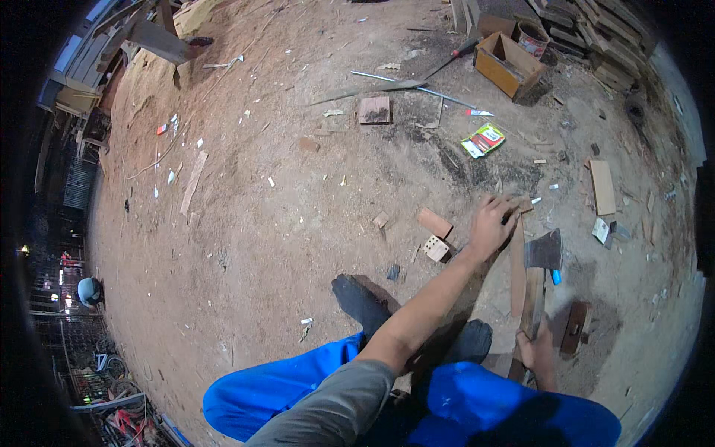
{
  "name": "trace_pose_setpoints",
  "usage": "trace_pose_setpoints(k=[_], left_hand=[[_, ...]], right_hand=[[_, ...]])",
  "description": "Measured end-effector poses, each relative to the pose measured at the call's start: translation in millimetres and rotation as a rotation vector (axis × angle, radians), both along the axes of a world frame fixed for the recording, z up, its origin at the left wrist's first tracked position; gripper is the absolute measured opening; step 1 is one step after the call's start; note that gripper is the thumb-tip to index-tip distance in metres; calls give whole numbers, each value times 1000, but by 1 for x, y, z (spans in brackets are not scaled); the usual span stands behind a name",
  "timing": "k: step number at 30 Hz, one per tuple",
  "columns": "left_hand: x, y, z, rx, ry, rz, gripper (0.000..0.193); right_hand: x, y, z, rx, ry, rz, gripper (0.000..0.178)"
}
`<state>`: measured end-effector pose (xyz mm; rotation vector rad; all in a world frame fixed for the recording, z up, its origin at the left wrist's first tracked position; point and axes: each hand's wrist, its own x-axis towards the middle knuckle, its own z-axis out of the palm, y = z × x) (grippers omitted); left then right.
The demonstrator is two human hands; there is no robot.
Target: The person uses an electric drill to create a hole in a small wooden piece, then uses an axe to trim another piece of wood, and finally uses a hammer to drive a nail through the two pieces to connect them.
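My left hand [491, 226] reaches out over the ground, its fingers curled down on a small wooden piece [526, 204]. Just below that hand stands a thin wooden strip [518, 268], its upper end close to the fingers; whether they touch it I cannot tell. A hatchet [544, 250] with a broad dark metal head lies to the right of the strip, head away from me. Low on its wooden handle, my right hand [538, 350] is wrapped round it. A blue object [555, 277] shows partly beside the hatchet head.
A wooden hand plane [574, 328] sits right of my right hand. Left of the strip are a block with holes [436, 249] and a wooden block [434, 223]. Farther off lie a green-yellow box [483, 140], a saw [424, 83], a metal rod [454, 100] and a wooden box [509, 65].
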<state>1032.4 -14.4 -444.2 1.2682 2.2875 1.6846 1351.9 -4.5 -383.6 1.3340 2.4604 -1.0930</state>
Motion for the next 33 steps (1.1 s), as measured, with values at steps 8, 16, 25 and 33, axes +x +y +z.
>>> trace_pose_setpoints(k=[8, 16, 25, 33], left_hand=[[0, 1, -5, -27, -74, -30, 29], [-1, -5, 13, -41, -59, -16, 27], [-1, 0, 5, 7, 12, -18, 23], [-3, 3, -12, -61, -21, -2, 29]], right_hand=[[-23, 0, 50, -136, -37, -76, 58], [-23, 3, 33, -53, 161, -53, 55], [-27, 9, 43, -220, 2, -138, 58], [-66, 24, 60, 129, 200, 110, 54]])
